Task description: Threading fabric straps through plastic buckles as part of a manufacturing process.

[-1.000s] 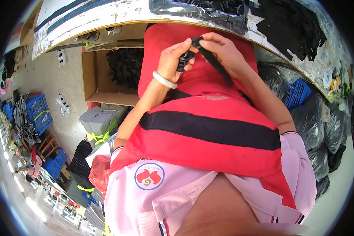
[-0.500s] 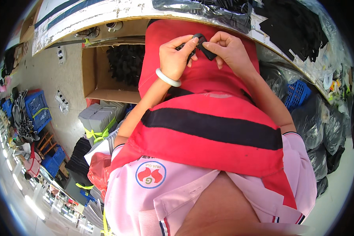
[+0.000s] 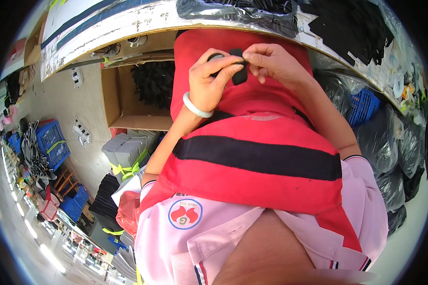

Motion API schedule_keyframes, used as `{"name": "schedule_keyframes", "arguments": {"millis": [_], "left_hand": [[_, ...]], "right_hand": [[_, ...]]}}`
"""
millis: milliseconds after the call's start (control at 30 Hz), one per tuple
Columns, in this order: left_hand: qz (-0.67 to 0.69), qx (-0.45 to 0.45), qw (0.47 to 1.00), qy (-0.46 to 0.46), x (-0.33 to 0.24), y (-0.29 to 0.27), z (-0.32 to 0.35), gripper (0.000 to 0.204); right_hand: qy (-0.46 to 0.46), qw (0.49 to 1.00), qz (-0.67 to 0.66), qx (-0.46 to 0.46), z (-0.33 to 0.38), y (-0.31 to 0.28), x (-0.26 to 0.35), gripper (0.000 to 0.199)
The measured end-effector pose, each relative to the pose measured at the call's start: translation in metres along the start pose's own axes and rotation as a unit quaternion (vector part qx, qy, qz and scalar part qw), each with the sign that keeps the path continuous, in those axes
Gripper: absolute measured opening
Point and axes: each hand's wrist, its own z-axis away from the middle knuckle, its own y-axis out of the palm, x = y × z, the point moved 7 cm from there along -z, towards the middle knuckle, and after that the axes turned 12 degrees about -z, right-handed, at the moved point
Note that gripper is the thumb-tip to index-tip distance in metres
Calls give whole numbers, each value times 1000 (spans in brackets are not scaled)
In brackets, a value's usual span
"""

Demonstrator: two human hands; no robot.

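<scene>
I have a small black strap piece [image 3: 238, 71] pinched between both my hands, up against the red apron [image 3: 252, 142] on my lap, just near of the desk [image 3: 128, 26] edge. My left hand [image 3: 210, 80] is curled around its left end, thumb and forefinger closed on it, with a pale bangle [image 3: 196, 107] on that wrist. My right hand [image 3: 273, 64] grips the upper right corner with thumb and fingertips. The piece sits right between the two thumbs, touching both.

It is flat, dark and matte, a short rectangular tab hanging down from my fingertips, with a rounded dark loop showing at its left beside my left fingers. I cannot tell its material.

Half a second ago the black strip reached further to the right under my right hand; now only the short tab shows, and my hands have closed in nearer each other. A second ago the strip trailed long down the apron.

To the left, under the desk, an open cardboard box [image 3: 128, 95] holds black items.
</scene>
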Motion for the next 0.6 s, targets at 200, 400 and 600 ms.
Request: {"name": "schedule_keyframes", "arguments": {"millis": [200, 400, 600], "left_hand": [[-66, -1, 995, 76, -24, -4, 10, 19], [-46, 10, 994, 102, -28, -5, 12, 18], [-28, 26, 999, 23, -22, -8, 18, 12]], "right_hand": [[-137, 984, 84, -83, 8, 1, 21, 22], [-140, 985, 83, -57, 8, 4, 16, 16], [-175, 983, 30, -57, 3, 14, 14, 13]]}}
